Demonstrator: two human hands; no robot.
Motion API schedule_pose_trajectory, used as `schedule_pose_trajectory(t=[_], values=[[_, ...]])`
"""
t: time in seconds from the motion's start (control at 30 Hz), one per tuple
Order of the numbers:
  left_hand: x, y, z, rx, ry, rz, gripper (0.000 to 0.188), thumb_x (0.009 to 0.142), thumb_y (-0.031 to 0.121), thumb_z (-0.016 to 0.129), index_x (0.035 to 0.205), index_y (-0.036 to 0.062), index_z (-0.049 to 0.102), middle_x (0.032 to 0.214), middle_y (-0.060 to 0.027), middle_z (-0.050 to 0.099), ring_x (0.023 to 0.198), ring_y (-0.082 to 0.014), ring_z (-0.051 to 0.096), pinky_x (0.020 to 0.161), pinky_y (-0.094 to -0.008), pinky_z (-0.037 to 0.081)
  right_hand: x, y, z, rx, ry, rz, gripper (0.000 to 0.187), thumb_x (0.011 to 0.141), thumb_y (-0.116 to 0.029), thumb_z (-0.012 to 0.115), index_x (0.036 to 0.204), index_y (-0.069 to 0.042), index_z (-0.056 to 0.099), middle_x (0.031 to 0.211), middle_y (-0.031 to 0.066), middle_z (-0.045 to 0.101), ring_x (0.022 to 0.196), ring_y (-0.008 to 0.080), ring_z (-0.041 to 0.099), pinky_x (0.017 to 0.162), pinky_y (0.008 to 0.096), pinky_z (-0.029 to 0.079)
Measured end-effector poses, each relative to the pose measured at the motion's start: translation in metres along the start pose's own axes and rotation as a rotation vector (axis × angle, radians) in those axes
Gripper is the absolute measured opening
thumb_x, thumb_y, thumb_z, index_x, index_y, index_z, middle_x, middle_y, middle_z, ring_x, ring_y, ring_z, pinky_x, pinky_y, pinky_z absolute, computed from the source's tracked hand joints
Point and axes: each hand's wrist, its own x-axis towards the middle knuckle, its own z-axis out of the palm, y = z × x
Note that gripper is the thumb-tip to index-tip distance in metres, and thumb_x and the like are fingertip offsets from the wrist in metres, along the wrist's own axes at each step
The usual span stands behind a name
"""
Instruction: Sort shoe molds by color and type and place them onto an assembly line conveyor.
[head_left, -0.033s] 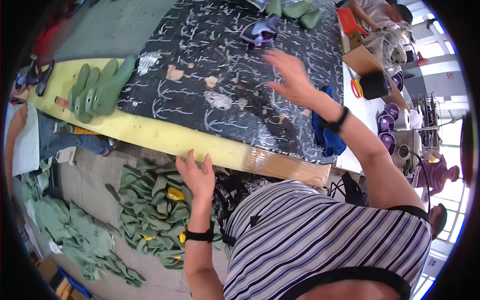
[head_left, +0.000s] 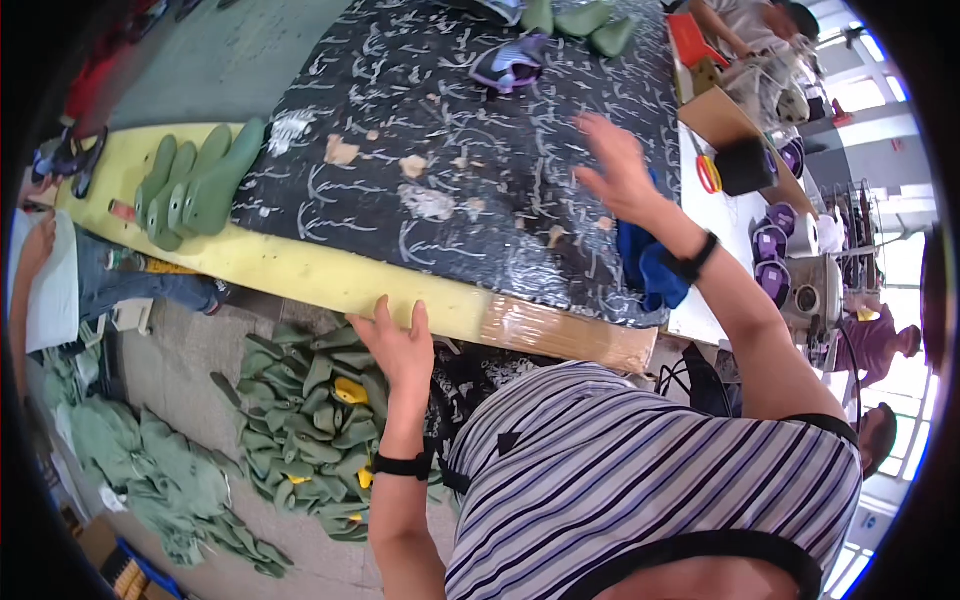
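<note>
My left hand (head_left: 395,350) is at the near edge of the yellow board (head_left: 330,278), fingers apart and holding nothing. Above the black printed sheet (head_left: 400,120) that covers the table, my right hand (head_left: 622,170) is spread with nothing in it. A blue cloth (head_left: 655,270) lies under and beside my right wrist. A purple and grey shoe upper (head_left: 508,66) rests on the sheet, farther off and left of that hand. Several green shoe lasts (head_left: 215,185) stand in a row at the board's left part. More green lasts (head_left: 582,20) lie at the far edge.
On the floor beside my left forearm is a heap of green lasts (head_left: 310,420), a few yellow ones among them. Brown tape (head_left: 570,330) covers the board's right end. At right are a cardboard box (head_left: 712,120) and purple shoes (head_left: 775,245). Other people sit far right and left.
My right hand has shifted right and slightly nearer to me, away from the purple shoe upper. My left hand has barely moved.
</note>
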Motion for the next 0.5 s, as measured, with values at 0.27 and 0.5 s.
schedule_pose_trajectory(t=[0.27,0.5], values=[[-0.018,0.188,0.102,-0.098,-0.307,0.816,0.050,0.075,0.020,0.066,0.118,-0.0003,0.049,0.130,-0.0218,0.042,0.124,-0.0408,0.035,0.098,-0.0523,0.029,-0.263,0.059,0.029,-0.209,-0.006,0.622,0.064,0.088,-0.027,0.051,0.133,0.011,0.027,0.137,0.0275,0.034,0.131,0.0409,0.027,0.107,0.0497,0.019],[-0.066,0.262,0.234,-0.027,-0.507,0.976,0.049,0.083,0.035,0.051,0.118,0.0007,0.055,0.136,-0.0173,0.041,0.126,-0.0361,0.036,0.102,-0.0451,0.029,-0.252,0.041,0.019,0.062,-0.058,0.413,0.050,0.091,-0.025,0.042,0.134,0.001,0.036,0.139,0.0217,0.036,0.131,0.0388,0.028,0.107,0.0466,0.019]])
